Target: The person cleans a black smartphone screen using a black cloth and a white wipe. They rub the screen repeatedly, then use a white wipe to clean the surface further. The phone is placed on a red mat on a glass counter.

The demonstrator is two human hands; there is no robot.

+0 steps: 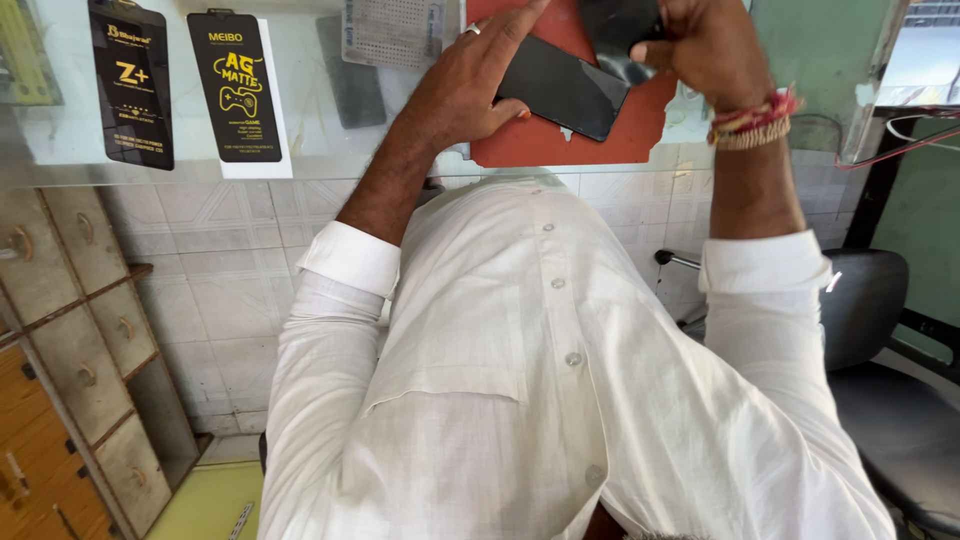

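Glass-topped table [330, 150] runs across the top of view, smooth & reflective, w/ white patterned tiles [230, 270] on the wall face below it. Wooden drawer unit [70, 340] at 8 o'clock, small round knobs. Black padded chair [880, 340] at 4 o'clock. Person wears a white woven button shirt [540, 400], cuffs rolled.

On the table: red-orange mat [560, 145] at 12, flat, rectangular. Two black flat packets [130, 80] [238, 85] at 10–11, upright-lying side by side, apart.

Phone [562, 88], slim black glossy slab, lies tilted on the mat. Left hand [470, 85], ring on a finger, rests on the phone's left end, fingers spread, thumb under the edge. Right hand [705, 45], red thread bands at wrist, pinches a thin dark glossy film [615, 35], curled, above the phone's top-right end.
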